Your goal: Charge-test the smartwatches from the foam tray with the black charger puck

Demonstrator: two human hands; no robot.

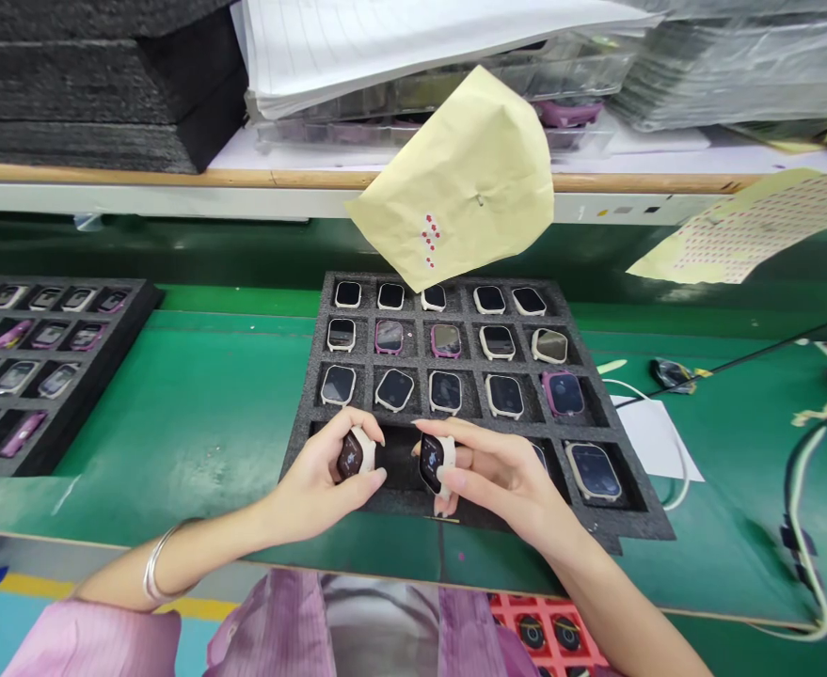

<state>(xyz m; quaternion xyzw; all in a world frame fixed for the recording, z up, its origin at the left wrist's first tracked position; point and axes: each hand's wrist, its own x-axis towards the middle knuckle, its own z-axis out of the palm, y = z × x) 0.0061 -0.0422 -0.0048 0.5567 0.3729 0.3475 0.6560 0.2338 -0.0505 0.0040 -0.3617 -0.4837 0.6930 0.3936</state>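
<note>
My left hand (325, 475) is closed round a smartwatch case (354, 453) with a pale frame and a lit dark screen. In my right hand (490, 470) is a second pale smartwatch case (433, 461), gripped by its edges with its screen lit too. Both hands are over the near row of a black foam tray (413, 320). Its pockets hold several watch cases, mostly pale, some purple, such as the purple one (564, 393) at the right. A pale case (595, 472) lies in the near right pocket. My right hand partly hides another case beside it.
Another foam tray (117, 376) of watch cases lies at the left. Yellow paper (469, 179) hangs from the shelf edge (300, 179) over the tray's far row. Cables (801, 508) and a white paper (657, 437) are at the right. A red tray (547, 625) sits below the bench edge.
</note>
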